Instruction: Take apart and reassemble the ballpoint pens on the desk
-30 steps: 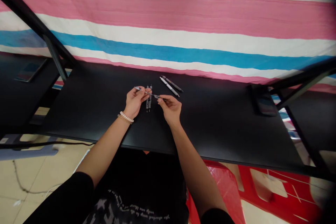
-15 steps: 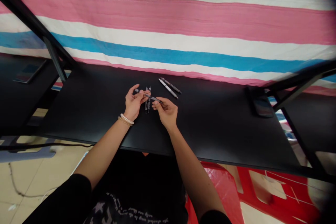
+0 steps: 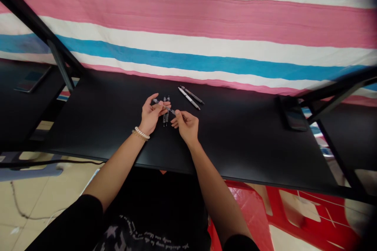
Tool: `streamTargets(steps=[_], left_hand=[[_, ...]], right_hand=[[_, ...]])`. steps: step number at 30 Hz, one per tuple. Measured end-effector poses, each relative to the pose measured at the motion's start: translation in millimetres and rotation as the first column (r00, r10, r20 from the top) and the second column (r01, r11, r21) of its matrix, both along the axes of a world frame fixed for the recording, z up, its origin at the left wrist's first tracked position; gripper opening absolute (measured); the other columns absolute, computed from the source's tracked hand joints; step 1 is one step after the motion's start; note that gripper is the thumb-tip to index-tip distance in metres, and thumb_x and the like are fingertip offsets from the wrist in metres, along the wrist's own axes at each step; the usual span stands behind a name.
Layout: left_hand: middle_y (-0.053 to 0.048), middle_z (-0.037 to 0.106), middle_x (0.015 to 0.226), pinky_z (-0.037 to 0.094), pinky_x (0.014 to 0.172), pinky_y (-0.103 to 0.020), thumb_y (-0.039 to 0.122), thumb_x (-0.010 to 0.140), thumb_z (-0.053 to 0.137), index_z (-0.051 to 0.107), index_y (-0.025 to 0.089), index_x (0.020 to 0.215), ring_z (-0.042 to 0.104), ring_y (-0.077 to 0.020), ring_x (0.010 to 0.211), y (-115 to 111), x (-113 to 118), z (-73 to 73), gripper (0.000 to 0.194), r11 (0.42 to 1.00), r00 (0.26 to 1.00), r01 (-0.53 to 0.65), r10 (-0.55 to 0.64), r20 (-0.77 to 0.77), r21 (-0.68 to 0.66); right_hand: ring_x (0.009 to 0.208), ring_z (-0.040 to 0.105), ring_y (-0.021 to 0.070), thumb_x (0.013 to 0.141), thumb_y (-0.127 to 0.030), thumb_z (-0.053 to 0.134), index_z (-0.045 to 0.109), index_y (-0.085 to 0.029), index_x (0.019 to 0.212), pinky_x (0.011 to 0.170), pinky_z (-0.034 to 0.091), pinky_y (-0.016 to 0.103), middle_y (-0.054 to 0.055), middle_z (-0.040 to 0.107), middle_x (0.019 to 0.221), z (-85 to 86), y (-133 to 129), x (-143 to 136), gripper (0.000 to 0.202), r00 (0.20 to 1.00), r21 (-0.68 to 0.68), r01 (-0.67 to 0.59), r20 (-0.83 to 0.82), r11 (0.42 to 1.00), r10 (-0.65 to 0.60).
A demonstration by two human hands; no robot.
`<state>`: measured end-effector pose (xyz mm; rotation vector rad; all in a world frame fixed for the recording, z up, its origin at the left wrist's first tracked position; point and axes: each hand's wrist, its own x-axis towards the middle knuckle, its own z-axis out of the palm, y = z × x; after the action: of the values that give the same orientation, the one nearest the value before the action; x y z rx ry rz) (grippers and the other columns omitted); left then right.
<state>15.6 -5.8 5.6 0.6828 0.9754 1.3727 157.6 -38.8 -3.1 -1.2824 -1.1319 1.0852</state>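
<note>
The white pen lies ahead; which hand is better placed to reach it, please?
Probably the right hand: it is nearer the white pen, though it and the left hand both hold another pen.

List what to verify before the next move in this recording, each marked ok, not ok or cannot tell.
1. Left grip on the held pen: ok, thumb and fingers pinch it.
2. Right grip on the same pen: ok, it pinches the other end.
3. Held pen whole, nothing loose: cannot tell, too small and partly covered.
4. Pair of pens in full view: not ok, left fingers partly cover them.
5. White pen and dark pen apart from both hands: ok, they lie farther back.
6. Phone away from the hands: ok, it lies near the table's right end.
</note>
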Motion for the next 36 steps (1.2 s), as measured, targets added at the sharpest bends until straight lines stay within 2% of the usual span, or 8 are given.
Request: streamTargets(steps=[4, 9, 15, 18, 23, 27, 31, 36], left_hand=[[-0.009, 0.079, 0.092, 0.06, 0.078, -0.03, 0.034, 0.081, 0.083, 0.055, 0.019, 0.127, 0.077, -0.0198, 0.085, 0.1, -0.8, 0.8, 0.057, 1.0, 1.0, -0.006, 0.006, 0.002, 0.021], [-0.01, 0.079, 0.091, 0.061, 0.077, -0.03, 0.032, 0.082, 0.082, 0.06, 0.016, 0.121, 0.078, -0.0202, 0.084, 0.9, -2.0, 0.4, 0.047, 1.0, 1.0, 0.001, -0.001, 0.011, 0.006], [-0.008, 0.079, 0.092, 0.059, 0.078, -0.028, 0.032, 0.083, 0.082, 0.044, 0.019, 0.146, 0.078, -0.0195, 0.085, 1.0, -0.5, -1.0, 0.075, 0.997, 0.997, -0.071, 0.071, 0.028, -0.006], [-0.007, 0.079, 0.093, 0.058, 0.081, -0.028, 0.032, 0.084, 0.081, 0.04, 0.021, 0.147, 0.078, -0.018, 0.086, 1.7, -0.6, -1.2, 0.076, 0.995, 0.994, -0.098, 0.099, 0.051, -0.014], [-0.005, 0.079, 0.09, 0.058, 0.083, -0.029, 0.028, 0.086, 0.079, 0.042, 0.021, 0.143, 0.077, -0.0172, 0.083, 2.6, -0.6, -0.1, 0.068, 0.995, 0.993, -0.1, 0.101, 0.061, -0.026], [-0.004, 0.079, 0.09, 0.057, 0.083, -0.03, 0.029, 0.086, 0.079, 0.042, 0.022, 0.142, 0.077, -0.0169, 0.083, 2.3, 0.1, 0.0, 0.067, 0.994, 0.993, -0.104, 0.106, 0.059, -0.03], [-0.004, 0.079, 0.091, 0.057, 0.087, -0.031, 0.03, 0.085, 0.08, 0.041, 0.023, 0.143, 0.077, -0.0174, 0.083, 1.9, -0.1, -0.6, 0.071, 0.995, 0.994, -0.096, 0.098, 0.052, -0.036], [-0.004, 0.079, 0.091, 0.057, 0.088, -0.032, 0.03, 0.086, 0.079, 0.041, 0.023, 0.143, 0.077, -0.0175, 0.083, 1.7, -0.5, -0.8, 0.069, 0.994, 0.993, -0.101, 0.103, 0.053, -0.034]], right_hand=[[0.046, 0.065, 0.013, 0.086, -0.069, 0.063, 0.067, -0.018, 0.079, 0.044, 0.052, 0.022, 0.003, 0.07, 0.059, 1.5, 0.7, 0.8, 0.052, 0.999, -0.032, -0.035, 0.003, 0.999, 0.035], [0.045, 0.064, 0.0127, 0.086, -0.069, 0.064, 0.06, -0.02, 0.096, 0.042, 0.05, 0.021, -0.001, 0.07, 0.059, 0.0, 1.3, 1.4, 0.05, 0.998, -0.019, -0.048, -0.045, 0.999, 0.047], [0.057, 0.07, 0.014, 0.081, -0.062, 0.073, 0.054, -0.023, 0.104, 0.052, 0.057, 0.024, -0.001, 0.074, 0.072, -4.2, 0.3, 0.0, 0.05, 0.992, 0.048, -0.106, -0.064, 0.993, 0.109], [0.068, 0.074, 0.0157, 0.077, -0.058, 0.079, 0.055, -0.023, 0.113, 0.06, 0.06, 0.026, 0.002, 0.075, 0.085, -6.2, -0.2, -0.9, 0.055, 0.997, 0.092, -0.068, -0.032, 0.993, 0.071], [0.055, 0.068, 0.0131, 0.087, -0.061, 0.068, 0.065, -0.019, 0.089, 0.051, 0.056, 0.024, 0.002, 0.072, 0.071, -6.2, -0.2, 1.9, 0.042, 1.0, 0.054, -0.025, -0.002, 0.998, 0.025], [0.06, 0.07, 0.0146, 0.077, -0.06, 0.078, 0.068, -0.02, 0.099, 0.052, 0.057, 0.024, 0.002, 0.073, 0.077, -6.3, 0.0, 3.3, 0.047, 1.0, 0.055, -0.01, -0.003, 0.998, 0.01], [0.053, 0.067, 0.0134, 0.085, -0.062, 0.069, 0.071, -0.019, 0.089, 0.052, 0.057, 0.025, 0.002, 0.072, 0.069, -7.4, -0.4, 3.6, 0.044, 0.997, 0.041, -0.056, 0.05, 0.998, 0.054], [0.055, 0.068, 0.0144, 0.083, -0.062, 0.071, 0.072, -0.019, 0.092, 0.052, 0.057, 0.025, 0.003, 0.073, 0.071, -7.5, -0.6, 4.6, 0.044, 0.997, 0.064, -0.046, 0.07, 0.997, 0.042]])
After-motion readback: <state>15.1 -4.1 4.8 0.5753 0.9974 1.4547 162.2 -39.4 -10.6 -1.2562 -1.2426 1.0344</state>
